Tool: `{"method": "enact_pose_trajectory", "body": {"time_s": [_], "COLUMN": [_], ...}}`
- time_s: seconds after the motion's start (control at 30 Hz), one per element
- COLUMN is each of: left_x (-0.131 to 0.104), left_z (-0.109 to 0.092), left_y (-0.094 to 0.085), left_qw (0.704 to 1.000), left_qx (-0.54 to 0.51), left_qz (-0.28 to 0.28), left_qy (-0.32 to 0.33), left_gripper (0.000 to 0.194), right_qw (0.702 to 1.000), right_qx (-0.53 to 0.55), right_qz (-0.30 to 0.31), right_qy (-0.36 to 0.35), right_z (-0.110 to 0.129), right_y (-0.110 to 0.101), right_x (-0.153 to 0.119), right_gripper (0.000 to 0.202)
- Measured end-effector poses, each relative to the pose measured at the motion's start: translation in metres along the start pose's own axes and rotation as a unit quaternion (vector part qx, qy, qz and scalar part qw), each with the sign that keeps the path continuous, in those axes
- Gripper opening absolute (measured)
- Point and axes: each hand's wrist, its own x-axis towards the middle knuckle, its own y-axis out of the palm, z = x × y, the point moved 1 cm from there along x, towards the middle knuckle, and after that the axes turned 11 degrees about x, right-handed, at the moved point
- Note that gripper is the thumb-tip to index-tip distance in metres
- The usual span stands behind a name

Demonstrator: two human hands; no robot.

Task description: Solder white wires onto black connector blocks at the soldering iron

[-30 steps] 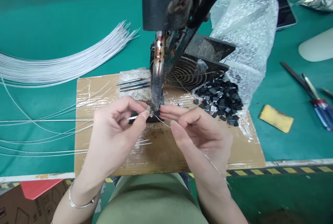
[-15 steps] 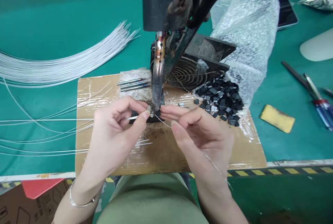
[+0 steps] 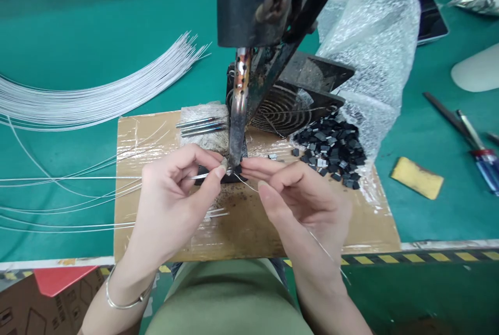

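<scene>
A soldering iron (image 3: 238, 111) hangs tip-down from a stand, between my two hands. My left hand (image 3: 177, 197) is closed in a pinch on a thin white wire (image 3: 199, 175), its fingertips right beside the iron's tip. With thumb and fingers my right hand (image 3: 307, 195) pinches a thin strand of solder wire (image 3: 246, 183). One end of that strand reaches the tip; the other trails over my right wrist. My right index fingertip is close by a small black piece at the tip. The exact joint there is too small to make out.
Loose black chips (image 3: 331, 150) are heaped at the right of the cardboard (image 3: 249, 236), before a fan (image 3: 290, 109). A bundle of white wires (image 3: 117, 98) lies at left. A yellow sponge (image 3: 417, 177), screwdriver (image 3: 481, 153) and bubble wrap (image 3: 374, 39) are at right.
The whole view has shifted very slightly. Both hands keep the same grip at the iron's tip, with no other clear change.
</scene>
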Motion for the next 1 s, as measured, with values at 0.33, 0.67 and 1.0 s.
{"method": "enact_pose_trajectory", "body": {"time_s": [0.33, 0.67, 1.0], "left_x": [0.0016, 0.0020, -0.0004], "left_z": [0.0018, 0.0005, -0.0004], "left_y": [0.0009, 0.0013, -0.0005], "left_qw": [1.000, 1.000, 1.000], "left_qx": [0.010, 0.009, 0.012], "left_qz": [-0.007, -0.007, 0.000], "left_qy": [-0.003, -0.003, 0.003], "left_gripper": [0.009, 0.009, 0.008], "right_qw": [1.000, 1.000, 1.000], "right_qx": [-0.003, -0.009, -0.011], "right_qz": [0.000, -0.004, -0.005], "right_qy": [0.004, 0.000, -0.005], "right_z": [-0.0024, -0.0025, -0.0027], "right_y": [-0.0006, -0.0002, -0.0005], "right_x": [-0.0004, -0.0013, -0.0014], "right_gripper": [0.018, 0.018, 0.017]}}
